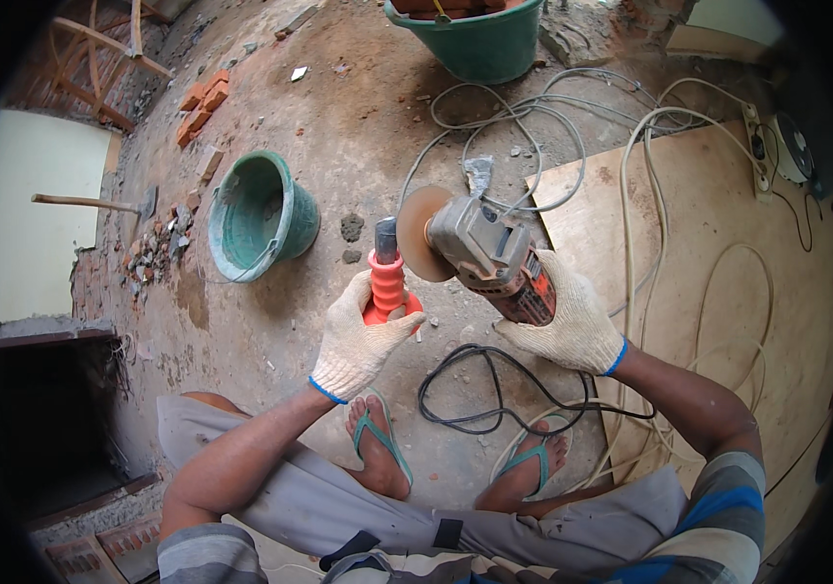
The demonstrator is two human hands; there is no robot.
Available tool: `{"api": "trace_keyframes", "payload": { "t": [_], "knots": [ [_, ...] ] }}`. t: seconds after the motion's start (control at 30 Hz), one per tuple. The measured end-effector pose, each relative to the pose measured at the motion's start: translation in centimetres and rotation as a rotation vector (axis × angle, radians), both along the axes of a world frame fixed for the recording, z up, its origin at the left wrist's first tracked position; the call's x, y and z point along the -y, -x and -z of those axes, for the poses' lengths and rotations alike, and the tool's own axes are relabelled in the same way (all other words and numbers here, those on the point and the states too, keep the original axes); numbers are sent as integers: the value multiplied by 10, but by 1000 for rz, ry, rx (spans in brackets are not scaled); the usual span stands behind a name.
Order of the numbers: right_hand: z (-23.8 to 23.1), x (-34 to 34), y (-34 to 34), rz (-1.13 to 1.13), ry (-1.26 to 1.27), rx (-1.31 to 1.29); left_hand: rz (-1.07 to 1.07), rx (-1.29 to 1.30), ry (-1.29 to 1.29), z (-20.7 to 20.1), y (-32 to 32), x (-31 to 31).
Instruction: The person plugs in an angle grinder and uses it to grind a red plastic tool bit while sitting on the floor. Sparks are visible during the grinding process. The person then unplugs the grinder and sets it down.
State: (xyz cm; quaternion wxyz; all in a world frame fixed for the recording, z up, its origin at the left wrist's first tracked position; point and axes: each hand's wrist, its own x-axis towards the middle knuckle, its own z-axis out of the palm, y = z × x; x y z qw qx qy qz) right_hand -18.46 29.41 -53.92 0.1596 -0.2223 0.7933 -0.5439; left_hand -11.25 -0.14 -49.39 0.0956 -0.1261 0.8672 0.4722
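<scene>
The left hand [356,336] curls around a red-sleeved metal tool [389,282], seemingly to steady its bare upper end [386,237]. Just beside it is the disc [423,234] of an angle grinder [484,255], wrapped by the right hand [569,316], probably to bear its weight.

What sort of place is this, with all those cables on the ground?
Probably a building site: there's a small heap of rectangular orange-red clay bricks, a round green plastic bucket at left, and a grey-and-red angle grinder with a flat brown disc, held in the person's right hand.
</scene>
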Motion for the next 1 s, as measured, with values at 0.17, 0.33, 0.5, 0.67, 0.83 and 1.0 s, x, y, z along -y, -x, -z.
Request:
{"api": "trace_keyframes", "payload": {
  "t": [0.17,0.33,0.5,0.67,0.83,1.0],
  "knots": [
    [-2,1,0,-7,1,16,34,-25,31,2,-2,2],
    [-5,1,1,-16,-34,2,68,-51,86,4,-3,4],
    [-3,2,2,-26,-28,-11,50,-52,56,4,-3,3],
    [0,2,2,-21,22,22,32,-42,40,5,-4,4],
    [-2,0,2,-18,0,9,71,-55,104,6,-3,4],
    [-7,3,2,-25,23,1,43,-65,70,6,-3,1]
  ]
}}
